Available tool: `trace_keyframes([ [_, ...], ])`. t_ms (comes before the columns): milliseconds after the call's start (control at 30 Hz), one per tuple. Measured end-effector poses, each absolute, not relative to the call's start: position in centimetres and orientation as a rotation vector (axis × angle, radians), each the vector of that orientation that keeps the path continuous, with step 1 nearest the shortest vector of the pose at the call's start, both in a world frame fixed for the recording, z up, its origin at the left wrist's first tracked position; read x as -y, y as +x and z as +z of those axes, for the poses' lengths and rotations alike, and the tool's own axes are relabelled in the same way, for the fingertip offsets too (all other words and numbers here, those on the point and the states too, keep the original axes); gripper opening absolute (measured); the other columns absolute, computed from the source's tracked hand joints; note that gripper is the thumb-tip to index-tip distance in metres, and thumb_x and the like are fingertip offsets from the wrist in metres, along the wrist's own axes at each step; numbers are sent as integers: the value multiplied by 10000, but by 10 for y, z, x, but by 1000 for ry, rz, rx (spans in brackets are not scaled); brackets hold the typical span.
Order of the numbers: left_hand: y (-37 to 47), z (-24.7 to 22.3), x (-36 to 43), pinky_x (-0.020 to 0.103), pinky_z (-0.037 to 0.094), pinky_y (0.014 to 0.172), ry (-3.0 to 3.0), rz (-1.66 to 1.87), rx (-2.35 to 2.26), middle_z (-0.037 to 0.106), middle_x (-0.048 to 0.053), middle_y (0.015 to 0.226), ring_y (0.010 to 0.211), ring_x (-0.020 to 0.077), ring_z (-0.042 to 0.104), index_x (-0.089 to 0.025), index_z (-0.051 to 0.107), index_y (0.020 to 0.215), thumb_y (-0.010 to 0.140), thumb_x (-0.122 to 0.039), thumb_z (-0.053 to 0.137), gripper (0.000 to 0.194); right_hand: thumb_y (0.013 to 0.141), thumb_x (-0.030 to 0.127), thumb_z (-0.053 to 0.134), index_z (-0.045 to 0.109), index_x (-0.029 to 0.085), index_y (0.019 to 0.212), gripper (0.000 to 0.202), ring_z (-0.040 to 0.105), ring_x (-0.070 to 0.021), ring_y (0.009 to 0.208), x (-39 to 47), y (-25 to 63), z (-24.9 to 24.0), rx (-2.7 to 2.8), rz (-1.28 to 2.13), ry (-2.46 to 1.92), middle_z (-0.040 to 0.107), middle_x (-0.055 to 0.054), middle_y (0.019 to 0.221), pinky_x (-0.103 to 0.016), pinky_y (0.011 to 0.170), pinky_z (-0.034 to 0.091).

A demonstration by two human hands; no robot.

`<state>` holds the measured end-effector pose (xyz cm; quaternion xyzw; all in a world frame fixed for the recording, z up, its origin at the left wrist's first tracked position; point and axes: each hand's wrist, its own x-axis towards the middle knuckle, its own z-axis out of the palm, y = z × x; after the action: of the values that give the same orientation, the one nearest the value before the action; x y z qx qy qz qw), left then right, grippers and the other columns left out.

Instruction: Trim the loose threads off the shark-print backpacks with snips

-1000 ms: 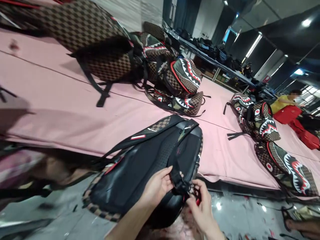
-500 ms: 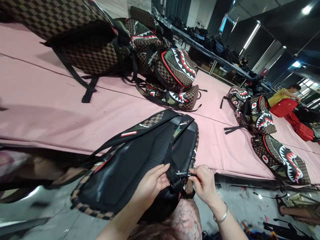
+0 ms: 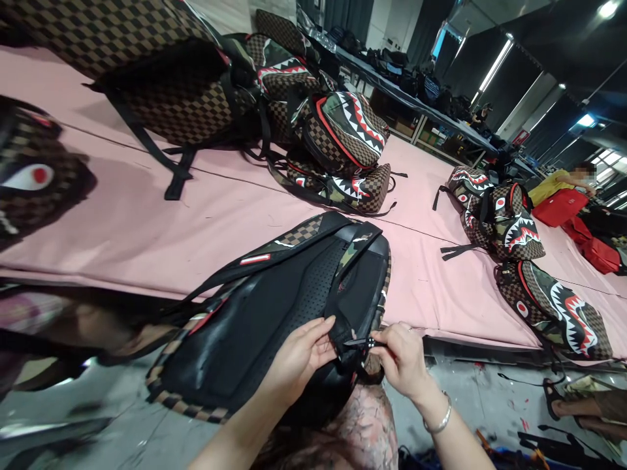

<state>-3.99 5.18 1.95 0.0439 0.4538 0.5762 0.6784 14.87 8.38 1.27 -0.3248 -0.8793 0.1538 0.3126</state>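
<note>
A backpack (image 3: 264,326) lies with its black padded back upward, partly on the table edge and partly over my lap. It has brown checked edging. My left hand (image 3: 306,356) pinches the lower end of a black shoulder strap (image 3: 341,328). In my right hand (image 3: 402,359) is a small pointed tool (image 3: 360,342) with a metal blade, which looks like thread snips. Its tip points left at the strap end, close to my left fingertips. The exact point where the tip meets the strap is too small to make out.
The pink-covered table (image 3: 421,274) carries checked shark-mouth backpacks (image 3: 343,130) at the back, more backpacks (image 3: 519,225) to the right and a large open one (image 3: 171,98) at left. Another person's arm (image 3: 98,326) is at the left edge. A person in yellow (image 3: 551,186) works beside red bags (image 3: 563,205).
A checked backpack with a red-and-white eye has come onto the table at the left edge. My hands keep nearly the same hold, and the tool has turned slightly.
</note>
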Motion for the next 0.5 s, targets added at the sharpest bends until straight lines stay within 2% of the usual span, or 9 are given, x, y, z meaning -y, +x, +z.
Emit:
trace_keyframes([
  [100,-44,14,-54,271,549,550,59,1306,-1016,654,81,624,556,162,647,-108,581,707,781,-66,535,97,834,228,494,563,172,975,166,570,-156,702,-71,150,-1,1995,755,-1019,629,-39,795,-273,638,443],
  [200,-48,8,-58,272,543,550,9,1306,-1032,653,89,631,553,163,642,-109,579,724,787,-82,529,85,700,203,611,561,190,1020,324,586,-156,733,-54,146,-27,1810,954,-1187,645,-22,849,-254,651,460],
  [267,-49,7,-60,259,534,540,-14,1301,-1059,646,80,628,536,150,629,-116,572,719,782,-94,540,74,645,175,636,620,192,919,276,582,-165,733,-43,142,-44,1802,919,-1267,655,-23,817,-263,666,447],
  [367,-50,6,-58,248,531,565,101,1313,-1154,629,53,643,559,139,619,-138,557,696,752,-148,598,70,671,190,598,628,181,661,33,516,-138,595,-30,140,-55,1762,1010,-1323,597,-1,627,-241,572,389],
  [433,-48,4,-49,276,538,656,357,1374,-1284,647,64,758,692,170,644,-157,578,760,731,-206,627,75,662,263,632,563,173,562,151,396,-97,482,-24,140,-48,1634,1331,-1310,474,38,508,-211,474,305],
  [500,-41,-1,-34,348,499,835,805,1495,-1453,631,103,1038,956,231,612,-185,603,941,734,-234,611,213,629,358,680,478,175,519,295,294,-70,444,-22,138,-33,1393,1674,-1232,368,63,468,-199,433,242],
])
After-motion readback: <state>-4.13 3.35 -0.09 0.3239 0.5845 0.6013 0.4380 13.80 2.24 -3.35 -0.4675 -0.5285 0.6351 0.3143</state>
